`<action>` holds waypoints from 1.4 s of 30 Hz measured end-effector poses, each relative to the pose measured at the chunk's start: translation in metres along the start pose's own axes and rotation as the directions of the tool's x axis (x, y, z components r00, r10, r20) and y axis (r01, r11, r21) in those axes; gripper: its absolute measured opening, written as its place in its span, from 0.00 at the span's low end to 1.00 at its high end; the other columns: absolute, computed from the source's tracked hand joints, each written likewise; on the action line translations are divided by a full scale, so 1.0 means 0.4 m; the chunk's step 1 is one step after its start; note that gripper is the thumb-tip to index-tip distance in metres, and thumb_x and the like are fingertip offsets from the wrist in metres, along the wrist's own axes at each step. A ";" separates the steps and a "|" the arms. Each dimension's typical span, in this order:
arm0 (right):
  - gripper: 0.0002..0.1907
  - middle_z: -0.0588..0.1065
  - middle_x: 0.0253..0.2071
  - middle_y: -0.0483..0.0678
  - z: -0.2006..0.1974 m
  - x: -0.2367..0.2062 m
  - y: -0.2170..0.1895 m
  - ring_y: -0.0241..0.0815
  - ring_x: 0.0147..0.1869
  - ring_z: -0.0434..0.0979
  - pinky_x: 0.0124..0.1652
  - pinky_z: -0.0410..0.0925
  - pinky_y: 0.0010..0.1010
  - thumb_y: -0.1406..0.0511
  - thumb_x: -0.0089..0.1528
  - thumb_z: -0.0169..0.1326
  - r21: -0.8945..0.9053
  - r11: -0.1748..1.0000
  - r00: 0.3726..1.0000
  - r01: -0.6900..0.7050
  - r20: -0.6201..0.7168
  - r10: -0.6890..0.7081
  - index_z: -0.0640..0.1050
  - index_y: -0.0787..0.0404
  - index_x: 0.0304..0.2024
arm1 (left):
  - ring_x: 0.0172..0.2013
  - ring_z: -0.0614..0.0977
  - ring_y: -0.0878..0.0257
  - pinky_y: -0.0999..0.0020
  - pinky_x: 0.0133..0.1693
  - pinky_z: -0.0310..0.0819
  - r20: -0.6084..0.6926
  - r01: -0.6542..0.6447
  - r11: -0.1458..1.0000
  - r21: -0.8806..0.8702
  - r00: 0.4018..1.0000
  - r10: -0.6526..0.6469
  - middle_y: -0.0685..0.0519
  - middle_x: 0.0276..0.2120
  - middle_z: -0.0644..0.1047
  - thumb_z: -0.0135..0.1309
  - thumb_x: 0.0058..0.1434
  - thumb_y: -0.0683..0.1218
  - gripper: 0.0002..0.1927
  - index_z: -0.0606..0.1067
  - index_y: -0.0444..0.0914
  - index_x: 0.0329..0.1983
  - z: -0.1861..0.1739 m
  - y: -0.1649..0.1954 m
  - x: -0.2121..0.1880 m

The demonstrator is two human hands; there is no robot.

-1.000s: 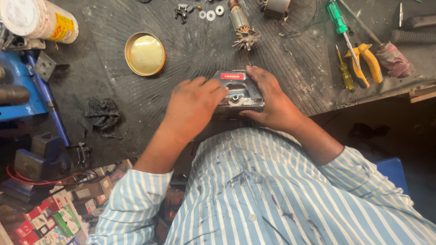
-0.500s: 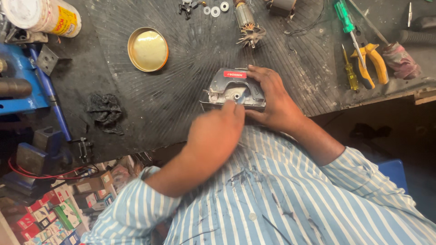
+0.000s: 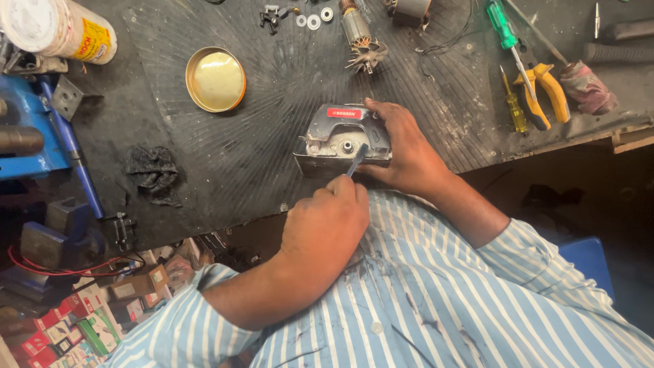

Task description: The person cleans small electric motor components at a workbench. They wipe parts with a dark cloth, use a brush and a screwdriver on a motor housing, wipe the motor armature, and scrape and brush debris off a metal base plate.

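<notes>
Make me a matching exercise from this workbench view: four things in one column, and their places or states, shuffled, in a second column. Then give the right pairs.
Things
1. round tin lid
2. yellow-handled pliers
3. black rag
4. grey tool housing

Places or states
A. crumpled on the mat, left of the hands
B. steadied by the right hand, thin tool in the left hand against it
C. open side up, far left of the mat
D. beside the green screwdriver, far right

Pairs: 1-C, 2-D, 3-A, 4-B

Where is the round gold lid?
In the head view, the round gold lid lies on the dark bench at upper left, between the white canister and the grey tool housing.
</notes>
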State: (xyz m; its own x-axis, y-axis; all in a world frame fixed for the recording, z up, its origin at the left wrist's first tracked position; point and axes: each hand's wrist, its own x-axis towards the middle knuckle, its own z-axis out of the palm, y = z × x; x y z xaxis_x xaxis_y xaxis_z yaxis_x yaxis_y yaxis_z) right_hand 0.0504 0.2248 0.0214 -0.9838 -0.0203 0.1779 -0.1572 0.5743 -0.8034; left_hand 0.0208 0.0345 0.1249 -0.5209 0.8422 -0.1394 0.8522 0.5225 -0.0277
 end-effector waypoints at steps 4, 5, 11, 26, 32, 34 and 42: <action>0.53 0.65 0.69 0.62 -0.001 0.001 0.001 0.61 0.74 0.64 0.70 0.60 0.45 0.63 0.49 0.74 0.004 1.000 1.000 -0.018 0.023 0.018 0.60 0.66 0.71 | 0.22 0.82 0.62 0.66 0.20 0.77 -0.125 0.021 0.996 -0.084 0.992 -0.031 0.53 0.28 0.74 0.55 0.57 0.44 0.02 0.75 0.41 0.32 -0.003 -0.014 0.039; 0.53 0.65 0.69 0.61 -0.002 0.001 0.001 0.60 0.73 0.65 0.69 0.61 0.44 0.63 0.49 0.74 0.022 0.998 0.998 -0.055 0.037 0.054 0.61 0.66 0.71 | 0.22 0.82 0.62 0.66 0.20 0.77 -0.120 0.021 0.995 -0.101 0.992 -0.033 0.53 0.28 0.74 0.55 0.56 0.43 0.02 0.75 0.41 0.32 -0.005 -0.014 0.042; 0.53 0.64 0.69 0.63 0.003 0.003 -0.003 0.62 0.74 0.62 0.70 0.60 0.45 0.63 0.48 0.74 0.016 0.999 0.999 -0.035 0.017 0.034 0.60 0.67 0.70 | 0.22 0.82 0.64 0.68 0.19 0.77 0.038 0.045 0.999 0.003 0.998 -0.045 0.53 0.27 0.74 0.53 0.58 0.43 0.01 0.73 0.41 0.31 -0.002 0.023 -0.038; 0.38 0.65 0.72 0.57 -0.026 0.010 0.002 0.62 0.78 0.57 0.72 0.52 0.53 0.57 0.51 0.72 -0.090 0.995 0.995 -0.039 0.092 0.048 0.74 0.58 0.61 | 0.29 0.84 0.54 0.58 0.31 0.75 -0.142 0.225 0.955 -0.193 0.957 -0.254 0.53 0.35 0.80 0.54 0.65 0.45 0.06 0.80 0.44 0.42 -0.176 -0.227 -0.110; 0.13 0.67 0.72 0.50 -0.050 0.079 0.006 0.60 0.82 0.52 0.75 0.47 0.56 0.59 0.60 0.65 -0.052 0.995 0.972 0.079 0.227 -0.066 0.86 0.48 0.47 | 0.37 0.84 0.50 0.58 0.36 0.76 -0.299 0.308 0.850 -0.426 0.839 -0.454 0.50 0.41 0.81 0.60 0.71 0.47 0.08 0.80 0.41 0.50 -0.107 -0.236 -0.137; 0.10 0.69 0.70 0.48 -0.057 0.108 0.003 0.60 0.81 0.53 0.73 0.46 0.56 0.59 0.58 0.66 -0.080 0.989 0.953 0.121 0.289 -0.093 0.87 0.48 0.42 | 0.36 0.84 0.50 0.58 0.35 0.76 -0.267 0.324 0.823 -0.467 0.835 -0.480 0.50 0.39 0.82 0.61 0.69 0.47 0.08 0.80 0.41 0.48 -0.072 -0.225 -0.137; 0.07 0.72 0.63 0.48 -0.059 0.128 -0.032 0.57 0.79 0.58 0.70 0.52 0.54 0.61 0.58 0.65 -0.167 0.966 0.940 0.199 0.313 -0.140 0.85 0.55 0.36 | 0.38 0.85 0.49 0.59 0.36 0.77 -0.141 0.402 0.657 -0.638 0.778 -0.613 0.50 0.41 0.82 0.60 0.67 0.47 0.09 0.80 0.41 0.47 0.075 -0.199 -0.174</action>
State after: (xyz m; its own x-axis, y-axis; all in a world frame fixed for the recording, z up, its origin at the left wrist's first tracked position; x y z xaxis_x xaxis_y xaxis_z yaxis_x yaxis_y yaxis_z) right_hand 0.0039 0.2359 0.0543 -0.9292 -0.3552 0.1019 -0.3335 0.6871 -0.6456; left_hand -0.0093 -0.0697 0.1072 -0.9341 0.3537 0.0478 0.3188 0.7664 0.5577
